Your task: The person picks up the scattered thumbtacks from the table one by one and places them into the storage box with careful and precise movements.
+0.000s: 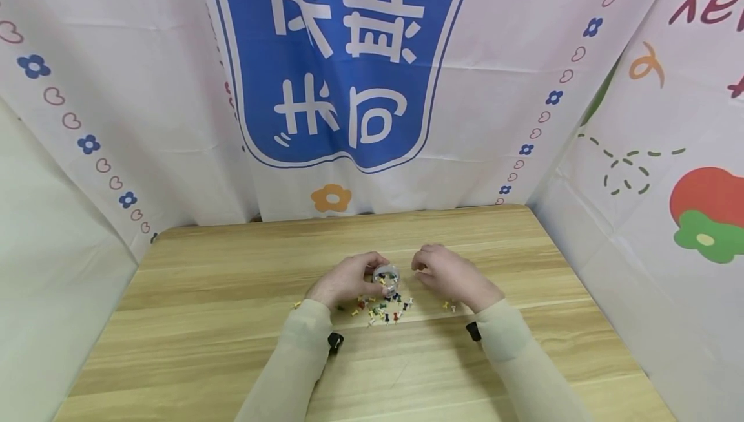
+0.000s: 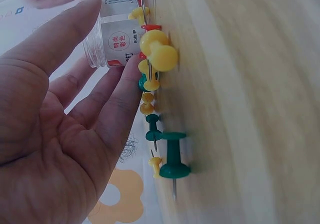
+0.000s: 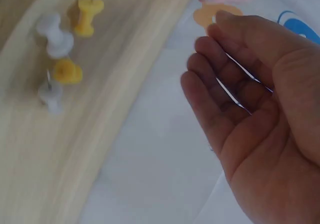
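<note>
A small clear jar [image 1: 388,274] with a printed paper label stands on the table, some push pins visible inside it. My left hand [image 1: 347,278] holds the jar from its left side, thumb on the near side and fingers behind. In the left wrist view the label of the jar [image 2: 120,37] faces the camera. Just right of the jar, my right hand [image 1: 452,274] hovers with fingers loosely bent. Its palm and fingers [image 3: 207,92] show nothing held in the right wrist view. Scattered push pins [image 1: 380,311] in yellow, green, red, blue and white lie in front of the jar.
A few yellow and white push pins [image 1: 449,306] lie beneath the right wrist. One yellow pin [image 1: 297,304] is by the left wrist. The wooden table [image 1: 221,338] ends at a hanging printed cloth [image 1: 476,118] behind.
</note>
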{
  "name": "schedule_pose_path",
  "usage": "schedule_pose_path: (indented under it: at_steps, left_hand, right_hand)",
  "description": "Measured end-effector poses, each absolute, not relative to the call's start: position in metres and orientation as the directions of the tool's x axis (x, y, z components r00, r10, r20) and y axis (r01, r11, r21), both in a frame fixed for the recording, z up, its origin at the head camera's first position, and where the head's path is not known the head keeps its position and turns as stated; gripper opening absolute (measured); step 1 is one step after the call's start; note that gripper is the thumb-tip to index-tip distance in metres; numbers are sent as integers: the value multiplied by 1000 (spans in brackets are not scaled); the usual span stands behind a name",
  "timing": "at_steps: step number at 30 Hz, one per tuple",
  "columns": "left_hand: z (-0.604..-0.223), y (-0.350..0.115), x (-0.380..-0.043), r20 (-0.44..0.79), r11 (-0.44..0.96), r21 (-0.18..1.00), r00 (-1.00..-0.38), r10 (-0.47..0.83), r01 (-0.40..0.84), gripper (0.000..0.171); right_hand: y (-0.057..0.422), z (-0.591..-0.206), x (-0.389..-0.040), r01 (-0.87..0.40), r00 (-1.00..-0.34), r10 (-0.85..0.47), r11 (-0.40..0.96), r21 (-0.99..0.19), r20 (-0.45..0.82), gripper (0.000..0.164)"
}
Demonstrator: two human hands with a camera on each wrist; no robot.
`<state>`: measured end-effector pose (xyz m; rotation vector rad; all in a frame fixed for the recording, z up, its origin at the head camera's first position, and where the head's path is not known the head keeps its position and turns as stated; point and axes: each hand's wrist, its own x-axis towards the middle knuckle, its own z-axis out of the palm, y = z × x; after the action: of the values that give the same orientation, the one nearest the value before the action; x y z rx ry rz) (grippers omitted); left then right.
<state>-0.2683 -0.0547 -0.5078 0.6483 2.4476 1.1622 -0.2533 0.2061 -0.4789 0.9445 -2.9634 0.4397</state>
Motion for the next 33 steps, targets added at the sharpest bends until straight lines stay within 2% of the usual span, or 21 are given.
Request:
schedule_pose_path:
  at_steps: [7, 14, 26, 33]
  left_hand:
    - [-509, -55, -268, -128, 559, 795, -835, 536, 237, 54]
    - [-509, -55, -268, -127, 547, 805, -833, 538, 231, 54]
    - [-508, -55, -267, -125, 550, 801, -833, 539, 236, 53]
    - [-508, -55, -267, -125, 552, 799, -833, 540, 238, 53]
  right_hand:
    - [219, -474, -255, -480, -857, -515, 816, -323, -27, 14]
    - [228, -470, -254, -438, -865, -494, 830, -345, -91, 20]
    - [236, -467, -244, -269, -880, -386, 885, -380, -276, 22]
    - [241, -466, -241, -198, -884, -323, 914, -353, -339, 21]
